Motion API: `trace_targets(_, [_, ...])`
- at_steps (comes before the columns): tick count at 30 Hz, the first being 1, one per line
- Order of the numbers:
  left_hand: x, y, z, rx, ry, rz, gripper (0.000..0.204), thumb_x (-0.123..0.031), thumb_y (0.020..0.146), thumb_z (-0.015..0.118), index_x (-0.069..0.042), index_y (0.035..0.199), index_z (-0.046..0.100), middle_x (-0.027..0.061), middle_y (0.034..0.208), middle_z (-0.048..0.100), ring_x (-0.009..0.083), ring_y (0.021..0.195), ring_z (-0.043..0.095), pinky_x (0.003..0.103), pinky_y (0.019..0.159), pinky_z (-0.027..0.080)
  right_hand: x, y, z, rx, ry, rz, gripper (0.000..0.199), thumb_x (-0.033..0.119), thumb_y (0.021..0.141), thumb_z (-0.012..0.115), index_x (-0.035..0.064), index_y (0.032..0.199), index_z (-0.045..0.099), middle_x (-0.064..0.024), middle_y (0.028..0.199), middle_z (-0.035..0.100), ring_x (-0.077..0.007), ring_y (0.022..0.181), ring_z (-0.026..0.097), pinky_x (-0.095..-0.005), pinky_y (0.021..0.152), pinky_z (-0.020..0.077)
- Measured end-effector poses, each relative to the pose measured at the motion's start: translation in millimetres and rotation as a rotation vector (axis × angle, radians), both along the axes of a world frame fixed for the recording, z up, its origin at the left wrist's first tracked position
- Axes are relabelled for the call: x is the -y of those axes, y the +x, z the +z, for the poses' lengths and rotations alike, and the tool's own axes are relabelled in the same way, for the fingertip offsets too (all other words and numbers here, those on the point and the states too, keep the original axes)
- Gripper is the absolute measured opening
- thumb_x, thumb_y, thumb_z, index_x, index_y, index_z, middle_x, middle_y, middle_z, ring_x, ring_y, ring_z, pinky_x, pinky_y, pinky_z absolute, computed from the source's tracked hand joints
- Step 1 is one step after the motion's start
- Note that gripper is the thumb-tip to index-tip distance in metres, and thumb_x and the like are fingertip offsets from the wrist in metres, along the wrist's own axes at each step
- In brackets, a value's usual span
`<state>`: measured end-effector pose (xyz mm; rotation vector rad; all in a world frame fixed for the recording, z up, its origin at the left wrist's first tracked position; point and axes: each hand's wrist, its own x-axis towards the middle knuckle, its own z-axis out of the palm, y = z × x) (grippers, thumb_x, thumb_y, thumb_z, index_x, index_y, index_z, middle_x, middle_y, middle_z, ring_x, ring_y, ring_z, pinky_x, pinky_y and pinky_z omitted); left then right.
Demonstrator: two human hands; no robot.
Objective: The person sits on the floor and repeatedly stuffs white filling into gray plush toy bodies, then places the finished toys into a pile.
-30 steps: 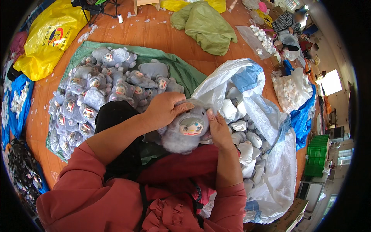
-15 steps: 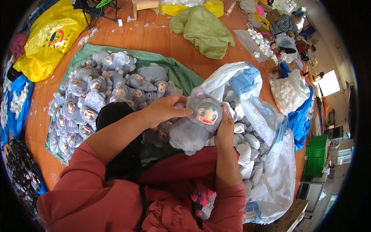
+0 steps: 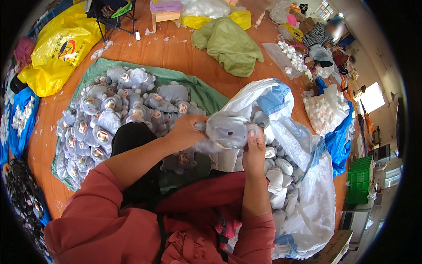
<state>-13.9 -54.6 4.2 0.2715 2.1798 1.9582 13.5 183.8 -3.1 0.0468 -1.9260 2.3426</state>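
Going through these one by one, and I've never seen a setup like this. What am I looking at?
There's no robot: these are a person's two bare hands, viewed from above by a head-worn fisheye camera, so straight edges look bent. The left hand and right hand hold a gray plush doll between them, slightly blurred. To the left, more gray plush dolls lie heaped on a green sheet. To the right, an open white-and-blue sack holds gray and white pieces.
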Motion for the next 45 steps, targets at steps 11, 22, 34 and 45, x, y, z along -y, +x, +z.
trace_targets(11, [9.0,-15.3,7.2,-0.946,-0.435,0.135,0.038,-0.001,0.062,0.074,-0.007,0.1,0.073,0.0088,0.088,0.07,0.0299,0.086,0.065,0.04,0.081,0.051,8.9,-1.9,10.1,-0.438,0.536,0.158,0.045,0.002,0.072,0.082,0.0067,0.115,0.069,-0.0141,0.147,0.045,-0.0285,0.135,0.043,-0.0382,0.108,0.0401])
trace_targets(22, [-2.2,-2.8,-9.8,-0.438,-0.253,0.063,0.039,-0.016,0.073,0.079,-0.007,0.11,0.07,0.0142,0.097,0.071,0.0329,0.09,0.067,0.039,0.083,0.052,-2.5,5.6,11.4,-0.227,0.36,-0.031,0.008,0.002,0.093,0.061,-0.0025,0.092,0.068,-0.0063,0.099,0.064,-0.0135,0.09,0.058,-0.0266,0.081,0.0468])
trace_targets(34, [-13.6,-2.3,-0.6,-0.032,-0.218,-0.209,0.061,-0.052,0.079,0.076,0.006,0.095,0.071,0.0239,0.084,0.069,0.035,0.082,0.069,0.04,0.078,0.052,-12.4,-3.3,-3.3,0.034,-0.19,-0.188,0.022,0.017,0.1,0.055,0.001,0.108,0.067,-0.0102,0.098,0.07,-0.0185,0.081,0.068,-0.0311,0.074,0.0566])
trace_targets(45, [43.2,-4.4,57.9,-0.021,0.188,0.004,0.037,-0.031,0.082,0.08,-0.001,0.103,0.074,0.0066,0.085,0.072,0.0123,0.076,0.066,0.029,0.07,0.053,-5.8,-7.6,1.8,0.158,-0.096,-0.285,0.024,0.021,0.101,0.055,0.0109,0.122,0.06,-0.0025,0.087,0.064,-0.0106,0.067,0.058,-0.0225,0.056,0.0468])
